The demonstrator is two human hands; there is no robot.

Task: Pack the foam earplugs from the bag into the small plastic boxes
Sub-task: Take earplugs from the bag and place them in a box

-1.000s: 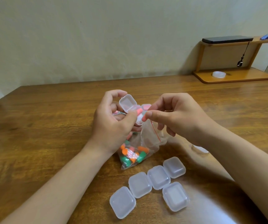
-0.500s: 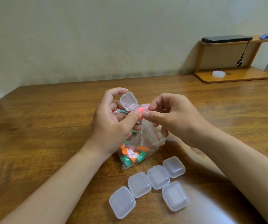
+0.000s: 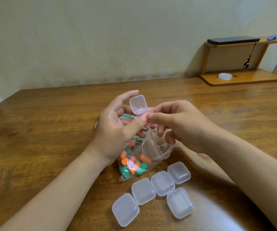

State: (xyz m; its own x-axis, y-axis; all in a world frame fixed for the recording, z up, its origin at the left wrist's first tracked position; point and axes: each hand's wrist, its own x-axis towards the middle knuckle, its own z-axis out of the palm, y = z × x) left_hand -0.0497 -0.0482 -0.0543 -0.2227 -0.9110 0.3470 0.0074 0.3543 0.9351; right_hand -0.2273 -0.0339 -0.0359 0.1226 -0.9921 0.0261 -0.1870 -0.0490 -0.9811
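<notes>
One pink earplug [image 3: 144, 115], pinched in the right hand [image 3: 184, 124], had closed in on the open box [image 3: 137, 104] gripped by the left hand [image 3: 116, 130] at centre frame; seating it looked imminent.

Two bare arms, mine, seen from above. My left forearm [image 3: 59, 189] shows at seven o'clock, uncovered from the frame edge to the wrist. My right forearm [image 3: 242, 164], at four o'clock, is likewise uncovered. My left hand [image 3: 116, 129] and right hand [image 3: 181, 129] are bare, with short, trimmed thumbnails [image 3: 143, 119] near centre.
</notes>
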